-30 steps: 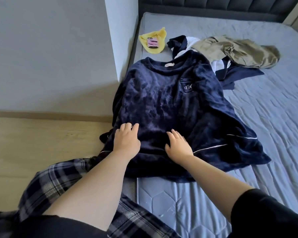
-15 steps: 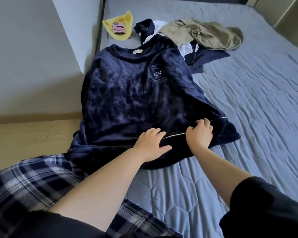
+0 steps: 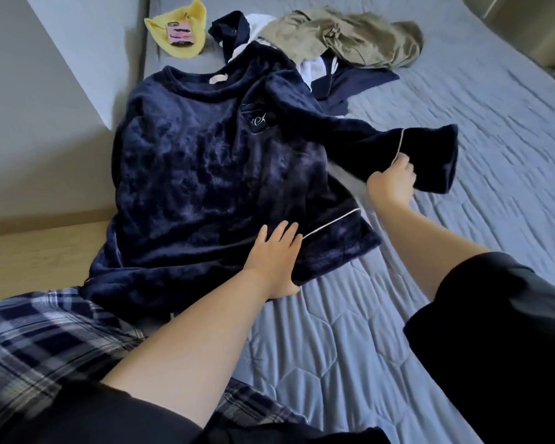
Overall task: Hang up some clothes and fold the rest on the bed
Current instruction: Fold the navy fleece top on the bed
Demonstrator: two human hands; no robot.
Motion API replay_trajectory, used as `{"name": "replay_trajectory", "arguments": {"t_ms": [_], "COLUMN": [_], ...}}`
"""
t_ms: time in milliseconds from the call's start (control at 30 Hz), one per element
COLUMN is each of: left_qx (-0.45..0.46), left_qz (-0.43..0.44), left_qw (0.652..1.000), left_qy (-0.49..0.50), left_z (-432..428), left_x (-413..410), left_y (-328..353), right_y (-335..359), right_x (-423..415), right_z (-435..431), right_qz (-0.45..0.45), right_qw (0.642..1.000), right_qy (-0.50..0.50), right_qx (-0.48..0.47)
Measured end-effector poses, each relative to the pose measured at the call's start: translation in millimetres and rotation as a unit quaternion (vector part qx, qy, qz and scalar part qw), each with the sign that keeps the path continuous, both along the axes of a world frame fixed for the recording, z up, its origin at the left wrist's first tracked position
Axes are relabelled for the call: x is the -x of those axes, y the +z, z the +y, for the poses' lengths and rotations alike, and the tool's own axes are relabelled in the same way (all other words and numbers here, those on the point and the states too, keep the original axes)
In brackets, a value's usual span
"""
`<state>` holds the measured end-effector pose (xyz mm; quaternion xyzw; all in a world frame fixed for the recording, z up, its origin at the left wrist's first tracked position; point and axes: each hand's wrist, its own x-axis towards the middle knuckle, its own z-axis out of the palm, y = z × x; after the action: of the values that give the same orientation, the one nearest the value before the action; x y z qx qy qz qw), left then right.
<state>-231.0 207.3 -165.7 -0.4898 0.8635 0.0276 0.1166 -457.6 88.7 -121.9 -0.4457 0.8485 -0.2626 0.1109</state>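
Since the navy fleece pyjama top (image 3: 212, 174) is the item in hand, I record it first: it lies front up along the left edge of the bed (image 3: 462, 251), collar at the far end, hem at the near end, with a chest pocket bearing pale embroidery. Part of its left side hangs over the mattress edge toward the wooden floor (image 3: 29, 248).

The left hand (image 3: 274, 261) lies flat on the hem beside the white piping, fingers straight and slightly spread, pressing the fabric down. The right hand (image 3: 390, 184) is closed round the top's right sleeve (image 3: 430, 145) near the piped cuff and holds it out to the right, raised off the quilt.

Beyond the collar I note a heap of other clothes: an olive garment (image 3: 350, 40) on top, a white garment (image 3: 311, 65) and a dark navy garment (image 3: 356, 81) beneath. To their left a yellow cloth (image 3: 186, 48) carries a phone (image 3: 180, 33) in a pink case. Plaid trousers (image 3: 39, 341) fill the lower left, touching the top's hem.
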Motion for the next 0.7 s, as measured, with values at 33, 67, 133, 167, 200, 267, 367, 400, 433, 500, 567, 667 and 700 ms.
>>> {"name": "replay_trajectory", "arguments": {"t_ms": [33,67,133,167,200,267,367,400,433,500,567,667,700], "left_qx": [0.026,0.043,0.044,0.029,0.006,-0.056,-0.081,-0.086,-0.118,-0.241,-0.341,-0.282,-0.2], "left_qz": [0.002,0.007,0.018,0.028,0.056,0.163,0.296,0.298,0.273,0.207,0.236,0.356,0.343], "left_qw": [1.0,0.999,0.999,0.999,0.998,0.981,0.93,0.932,0.943,0.944,0.901,0.863,0.892], "left_qy": [-0.005,-0.003,0.009,0.016,0.025,0.094,0.203,0.187,0.147,0.089,0.129,0.222,0.216], "left_z": [2,3,5,5,4,-4,-17,-16,-14,-8,-7,-14,-16], "left_x": [3,6,8,7,5,1,3,6,8,9,5,-4,-7], "left_y": [-1,-1,-2,-3,-3,4,18,19,20,18,18,22,21], "right_y": [-13,-29,-54,-63,-65,-54,-44,-45,-46,-55,-57,-56,-60], "right_x": [-10,-20,-40,-43,-44,-38,-19,-15,-15,-17,-24,-46,-55], "right_z": [9,21,45,50,51,48,46,50,57,69,73,73,75], "right_qz": [-0.015,-0.033,-0.063,-0.065,-0.07,-0.078,-0.111,-0.101,-0.085,-0.028,0.048,0.173,0.187], "right_qw": [0.997,0.988,0.967,0.968,0.972,0.982,0.991,0.991,0.99,0.966,0.956,0.973,0.961], "right_qy": [0.044,0.089,0.13,0.125,0.113,0.066,-0.062,-0.074,-0.064,-0.011,0.025,0.148,0.203], "right_qx": [-0.06,-0.124,-0.209,-0.209,-0.195,-0.156,-0.038,-0.044,-0.093,-0.258,-0.289,-0.047,0.01]}}
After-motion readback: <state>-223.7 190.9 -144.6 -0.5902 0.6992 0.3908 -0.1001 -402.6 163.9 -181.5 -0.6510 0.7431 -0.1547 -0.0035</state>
